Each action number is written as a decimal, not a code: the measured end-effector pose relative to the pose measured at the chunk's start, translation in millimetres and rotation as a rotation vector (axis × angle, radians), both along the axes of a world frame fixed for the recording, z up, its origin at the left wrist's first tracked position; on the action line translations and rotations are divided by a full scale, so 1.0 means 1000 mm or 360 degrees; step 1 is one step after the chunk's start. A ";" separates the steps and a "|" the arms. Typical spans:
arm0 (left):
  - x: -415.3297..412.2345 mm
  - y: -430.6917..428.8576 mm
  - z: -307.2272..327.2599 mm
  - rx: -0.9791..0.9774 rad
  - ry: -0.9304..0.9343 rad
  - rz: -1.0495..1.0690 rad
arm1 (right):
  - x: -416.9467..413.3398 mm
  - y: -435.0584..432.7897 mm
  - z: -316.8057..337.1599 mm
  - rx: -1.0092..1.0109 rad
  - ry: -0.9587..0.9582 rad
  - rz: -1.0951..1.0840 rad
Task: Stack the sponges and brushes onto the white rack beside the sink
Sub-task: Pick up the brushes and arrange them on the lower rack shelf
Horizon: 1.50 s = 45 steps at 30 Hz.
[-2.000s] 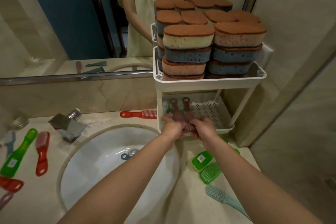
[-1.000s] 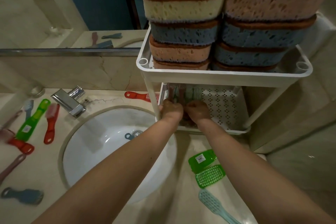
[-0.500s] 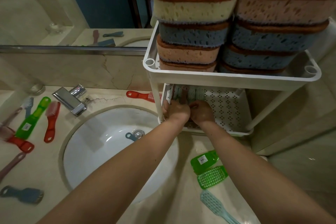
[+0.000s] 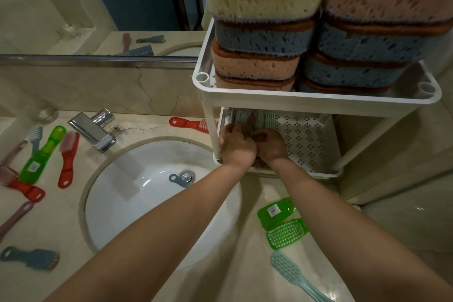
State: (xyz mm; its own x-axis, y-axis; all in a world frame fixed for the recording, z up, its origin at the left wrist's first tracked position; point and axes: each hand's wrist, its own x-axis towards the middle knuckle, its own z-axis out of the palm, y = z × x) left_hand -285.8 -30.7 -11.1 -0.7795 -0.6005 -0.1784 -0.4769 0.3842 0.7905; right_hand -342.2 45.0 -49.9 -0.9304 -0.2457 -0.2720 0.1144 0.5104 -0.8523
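Note:
A white two-tier rack stands right of the sink. Its top tier holds stacked sponges with brown scrub tops over yellow, blue and pink foam. Both hands reach into the perforated lower tier. My left hand and my right hand curl their fingers around mauve brushes at the tier's left side, next to a pale green brush. The hands hide most of those brushes.
Loose brushes lie on the marble counter: red by the rack, green, red and others left of the tap, green ones and a teal one at front right. A blue brush lies in the sink.
Both hands carried the mauve brushes from the front of the lower tier into its left side and stay curled on them. The camera has leaned closer and lower.

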 end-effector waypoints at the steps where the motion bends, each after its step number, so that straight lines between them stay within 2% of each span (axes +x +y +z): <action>1: 0.001 0.000 -0.001 -0.0047 0.0029 -0.0013 | 0.000 0.000 0.000 -0.0015 -0.0010 -0.0010; 6: 0.000 -0.003 -0.006 -0.0101 -0.0072 -0.0096 | 0.000 0.000 -0.001 -0.0051 -0.0017 -0.0031; 9: 0.001 -0.004 -0.004 -0.0142 -0.0008 -0.0186 | -0.001 0.000 -0.001 -0.0037 -0.0005 -0.0029; 17: -0.001 -0.006 -0.006 -0.0050 -0.0004 -0.0139 | -0.001 -0.003 0.003 -0.0174 -0.0011 0.0046; 24: 0.001 -0.004 -0.007 -0.0016 0.0096 -0.0182 | 0.000 -0.006 0.007 -0.0051 0.0011 0.0059; 30: 0.022 0.004 0.005 0.0425 0.0432 -0.0116 | 0.025 0.007 0.019 -0.0101 0.0127 -0.0045; 34: 0.048 0.004 0.016 0.0746 0.0641 -0.0283 | 0.052 0.012 0.033 -0.0251 0.0149 -0.0173; 37: 0.071 -0.001 0.020 0.0763 0.0600 -0.0337 | 0.071 0.013 0.041 -0.0274 0.0163 -0.0211; 40: 0.096 -0.007 0.020 0.0542 0.0424 -0.0146 | 0.092 0.009 0.048 -0.0251 0.0141 -0.0152; 45: 0.136 -0.016 0.024 0.0579 0.0376 0.0179 | 0.129 0.001 0.054 -0.0294 0.0161 0.0014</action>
State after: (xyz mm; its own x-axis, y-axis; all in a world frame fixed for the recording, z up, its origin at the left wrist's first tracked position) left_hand -149.7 -47.1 12.6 -0.7575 -0.6151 -0.2188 -0.2900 0.0168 0.9569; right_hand -213.7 45.7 4.5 -0.9483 -0.2910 -0.1268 0.0196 0.3449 -0.9384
